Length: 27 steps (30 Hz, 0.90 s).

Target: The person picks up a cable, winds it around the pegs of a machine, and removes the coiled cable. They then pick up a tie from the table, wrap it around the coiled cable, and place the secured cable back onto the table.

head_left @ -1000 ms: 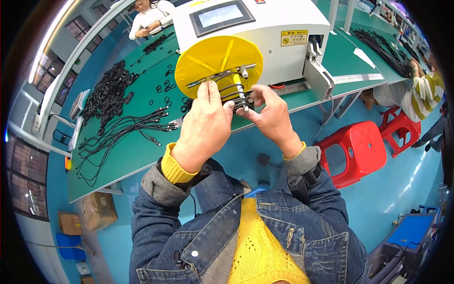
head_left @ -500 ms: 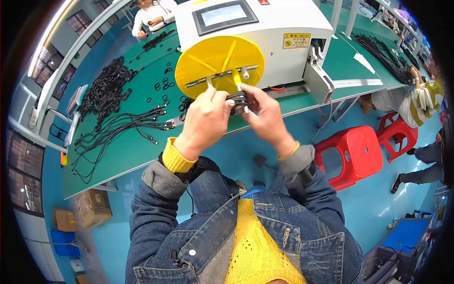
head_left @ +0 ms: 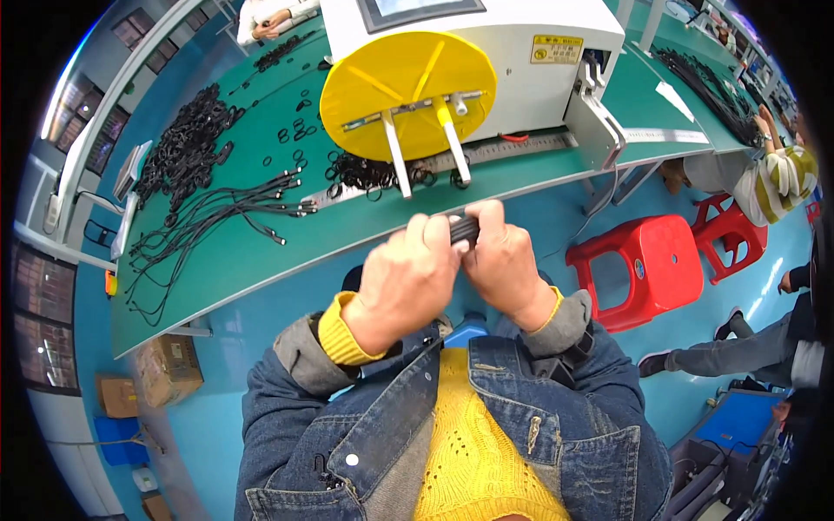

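My left hand and my right hand are closed on a small coil of black cable. They hold it in front of my chest, just off the table's near edge, and my fingers hide most of it. Beyond my hands is a winding machine with a round yellow disc. Two pegs, a left peg and a right peg, stick out from the disc toward me with nothing wound on them. Small black rings lie beneath the disc.
Straight black cables with metal ends lie on the green table at left, before a heap of black pieces. A red stool stands at right. Other people sit at the far left and far right.
Both hands have drawn the cable coil off the machine's pegs and back toward my body. The view has tilted slightly, and a person at right has moved.
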Available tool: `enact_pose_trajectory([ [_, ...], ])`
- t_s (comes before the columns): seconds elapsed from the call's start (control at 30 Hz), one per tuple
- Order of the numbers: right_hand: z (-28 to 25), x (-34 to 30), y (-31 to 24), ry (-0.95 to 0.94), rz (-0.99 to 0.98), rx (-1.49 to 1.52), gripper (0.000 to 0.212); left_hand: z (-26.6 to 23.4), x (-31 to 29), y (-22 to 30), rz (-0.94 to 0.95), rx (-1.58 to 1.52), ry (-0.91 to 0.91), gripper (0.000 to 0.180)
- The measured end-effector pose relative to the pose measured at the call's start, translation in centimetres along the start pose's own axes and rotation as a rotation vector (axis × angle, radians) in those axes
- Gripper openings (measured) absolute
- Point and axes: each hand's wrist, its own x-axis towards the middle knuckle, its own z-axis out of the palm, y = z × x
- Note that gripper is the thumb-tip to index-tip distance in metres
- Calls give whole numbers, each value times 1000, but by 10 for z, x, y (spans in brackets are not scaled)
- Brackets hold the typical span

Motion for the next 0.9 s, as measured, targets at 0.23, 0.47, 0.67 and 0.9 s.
enact_pose_trajectory([
  [0.23,39,-49,38,-317,-93,32,17,79,-47,-68,-238,-669,-55,41],
  [0.47,59,-65,56,-357,6,224,17,73,-32,-50,-745,-1391,-801,45],
  [0.67,58,-70,62,-442,-34,236,23,77,-31,-47,-917,-1361,-966,45],
  [0.9,41,-60,42,-701,-115,-92,21,85,-46,-46,-434,-1000,-1113,30],
])
